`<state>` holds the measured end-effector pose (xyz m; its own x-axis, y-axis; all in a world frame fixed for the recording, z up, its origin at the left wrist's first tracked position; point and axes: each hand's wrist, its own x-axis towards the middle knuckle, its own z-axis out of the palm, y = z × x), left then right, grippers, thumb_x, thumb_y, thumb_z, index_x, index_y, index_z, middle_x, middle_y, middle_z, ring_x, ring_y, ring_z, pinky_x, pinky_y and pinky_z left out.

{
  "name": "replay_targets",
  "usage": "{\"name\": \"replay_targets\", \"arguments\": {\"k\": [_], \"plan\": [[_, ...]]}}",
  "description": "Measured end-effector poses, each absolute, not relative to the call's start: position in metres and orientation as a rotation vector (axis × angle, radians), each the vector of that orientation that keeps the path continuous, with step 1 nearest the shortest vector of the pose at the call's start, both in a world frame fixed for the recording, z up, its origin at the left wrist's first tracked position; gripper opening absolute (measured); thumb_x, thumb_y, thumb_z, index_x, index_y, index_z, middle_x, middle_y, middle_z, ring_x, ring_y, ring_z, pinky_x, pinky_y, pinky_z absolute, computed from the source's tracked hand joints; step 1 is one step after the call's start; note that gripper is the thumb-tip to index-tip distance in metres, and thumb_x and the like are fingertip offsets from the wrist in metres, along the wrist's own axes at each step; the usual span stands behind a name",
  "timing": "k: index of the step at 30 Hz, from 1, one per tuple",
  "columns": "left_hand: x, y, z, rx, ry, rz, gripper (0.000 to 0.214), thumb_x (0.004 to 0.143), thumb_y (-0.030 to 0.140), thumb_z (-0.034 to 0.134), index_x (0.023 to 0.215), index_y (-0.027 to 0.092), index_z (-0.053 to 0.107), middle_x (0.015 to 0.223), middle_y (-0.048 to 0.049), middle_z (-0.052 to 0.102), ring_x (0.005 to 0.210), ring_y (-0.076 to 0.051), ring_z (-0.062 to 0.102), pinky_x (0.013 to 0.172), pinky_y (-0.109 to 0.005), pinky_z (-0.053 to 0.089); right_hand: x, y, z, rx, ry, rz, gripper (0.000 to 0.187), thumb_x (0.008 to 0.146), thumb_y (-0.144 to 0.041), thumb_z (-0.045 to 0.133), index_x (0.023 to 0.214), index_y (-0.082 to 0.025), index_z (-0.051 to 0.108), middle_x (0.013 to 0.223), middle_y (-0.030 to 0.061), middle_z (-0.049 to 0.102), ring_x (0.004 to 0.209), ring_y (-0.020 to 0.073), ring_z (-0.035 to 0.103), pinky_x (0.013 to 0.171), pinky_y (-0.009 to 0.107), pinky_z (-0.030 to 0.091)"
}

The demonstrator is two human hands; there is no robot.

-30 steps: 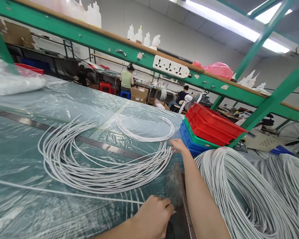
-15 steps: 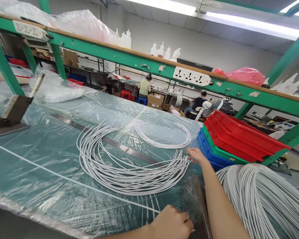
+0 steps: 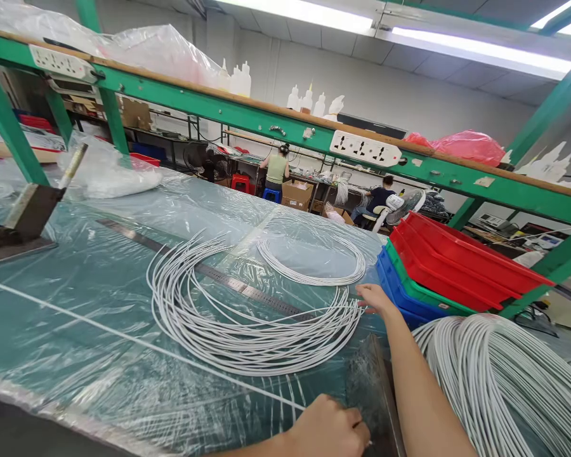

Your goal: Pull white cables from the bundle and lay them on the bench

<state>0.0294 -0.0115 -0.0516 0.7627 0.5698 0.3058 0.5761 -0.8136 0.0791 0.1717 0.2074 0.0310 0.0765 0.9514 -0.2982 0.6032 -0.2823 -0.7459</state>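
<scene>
My left hand (image 3: pixel 330 426) is closed in a pinch at the near edge of the table, on a single white wire (image 3: pixel 137 343) that runs taut leftward across the plastic-covered tabletop (image 3: pixel 99 279). My right hand (image 3: pixel 374 297) reaches far forward and rests at the right end of a bundle of cut white wires (image 3: pixel 228 324) that lie curved on the table; its fingers are hidden from here. A dark cutter blade (image 3: pixel 368 381) stands between my two arms. A metal ruler (image 3: pixel 204 273) runs under the bundle.
A smaller loop of white wires (image 3: pixel 314 266) lies beyond the bundle. Stacked red, green and blue bins (image 3: pixel 447 273) sit at right, with a big white cable coil (image 3: pixel 499 381) beside them. A metal stop block (image 3: pixel 26 212) stands far left. Two people sit working in the background.
The view swung left a second ago, bringing the metal block into sight. Over the last half second both hands have stayed where they were.
</scene>
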Motion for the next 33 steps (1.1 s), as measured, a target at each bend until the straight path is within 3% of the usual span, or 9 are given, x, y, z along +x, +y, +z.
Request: {"name": "replay_targets", "arguments": {"k": [20,26,30,33], "plan": [[0.033,-0.011,-0.061,-2.8,-0.898,-0.568,0.02,0.091,0.03,0.058,0.076,0.016,0.054,0.063,0.0014,0.054,0.047,-0.012,0.048,0.037,-0.029,0.016,0.174,0.213,0.024,-1.917,-1.524,1.079,0.027,0.095,-0.029,0.051,0.113,-0.013,0.062,0.122,0.0121,0.059,0.077,0.0192,0.067,0.049,0.018,0.047],[0.032,-0.009,-0.066,-2.813,-0.89,-0.615,0.027,0.092,0.039,0.055,0.077,0.017,0.055,0.064,0.0012,0.053,0.046,-0.012,0.045,0.036,-0.029,0.015,0.174,0.214,0.022,-1.923,-1.52,1.076,0.026,0.095,-0.029,0.053,0.112,-0.014,0.064,0.119,0.0114,0.06,0.076,0.0191,0.067,0.054,0.021,0.051],[0.033,-0.009,-0.063,-2.887,-0.931,-0.586,0.035,0.095,0.044,0.048,0.076,0.016,0.056,0.062,0.0008,0.052,0.042,-0.01,0.039,0.037,-0.027,0.018,0.174,0.216,0.021,-1.915,-1.568,1.07,0.025,0.096,-0.029,0.051,0.111,-0.014,0.063,0.119,0.0113,0.06,0.077,0.0192,0.067,0.049,0.019,0.048],[0.034,-0.009,-0.061,-2.878,-0.936,-0.538,0.03,0.094,0.039,0.051,0.074,0.016,0.056,0.062,0.0009,0.052,0.043,-0.011,0.039,0.036,-0.027,0.017,0.174,0.217,0.019,-1.915,-1.592,1.065,0.024,0.097,-0.03,0.049,0.111,-0.013,0.061,0.12,0.0111,0.059,0.077,0.0185,0.067,0.044,0.017,0.045]]}}
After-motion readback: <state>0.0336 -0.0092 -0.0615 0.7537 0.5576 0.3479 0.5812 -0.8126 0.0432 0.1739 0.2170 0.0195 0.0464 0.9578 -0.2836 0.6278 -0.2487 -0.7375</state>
